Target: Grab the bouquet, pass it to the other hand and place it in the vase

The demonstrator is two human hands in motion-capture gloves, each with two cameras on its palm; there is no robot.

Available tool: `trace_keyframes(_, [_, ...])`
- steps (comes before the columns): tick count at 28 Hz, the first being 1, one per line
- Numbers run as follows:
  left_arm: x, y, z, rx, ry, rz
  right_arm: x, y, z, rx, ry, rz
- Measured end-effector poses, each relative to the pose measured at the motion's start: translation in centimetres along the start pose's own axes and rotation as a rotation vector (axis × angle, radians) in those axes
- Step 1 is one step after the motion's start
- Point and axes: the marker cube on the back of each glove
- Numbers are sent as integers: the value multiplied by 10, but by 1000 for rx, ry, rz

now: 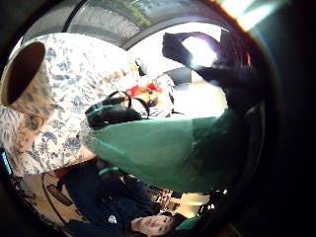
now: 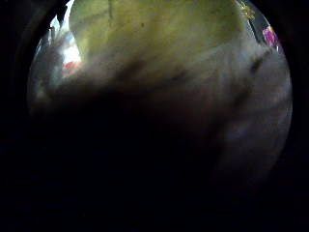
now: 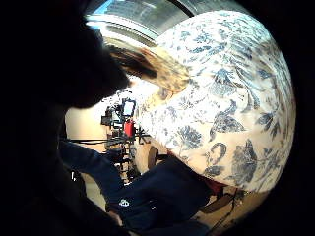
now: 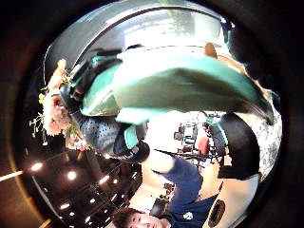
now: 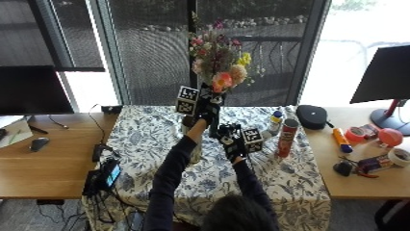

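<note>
A bouquet (image 5: 218, 62) of pink, orange and yellow flowers is raised high over the table. My left hand (image 5: 206, 109) grips it just under the blooms. The right thumb side palm view shows the flowers (image 4: 54, 111), the left hand (image 4: 107, 133) and the long wrap (image 4: 180, 90) running toward that palm. My right hand (image 5: 232, 140) sits lower, by the wrap's bottom end (image 1: 163, 153); whether it holds the wrap is unclear. The vase (image 5: 189, 129) stands on the flowered tablecloth (image 5: 288, 173) under the left forearm, its mouth (image 1: 22, 69) open and unfilled.
A tall red can (image 5: 286, 138) and a small bottle (image 5: 275, 122) stand to the right of the hands. A black case (image 5: 312, 116) lies behind them. Monitors (image 5: 32, 89) flank the table, and a phone (image 5: 106, 175) lies at the cloth's left edge.
</note>
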Motion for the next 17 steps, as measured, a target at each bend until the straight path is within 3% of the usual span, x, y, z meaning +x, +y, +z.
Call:
trace_keyframes(3, [20,-3,-14,73,-20,40,9,2,-11,24,-21,97])
trace_keyframes(6, [36,-17,-28,155,-11,99,14,0,-23,48,-18,109])
trace_keyframes(12, [82,-12,-58,346,-10,177,13,4,-42,65,11,117])
trace_keyframes(17, [94,-17,-79,500,21,184,11,6,-51,100,8,125])
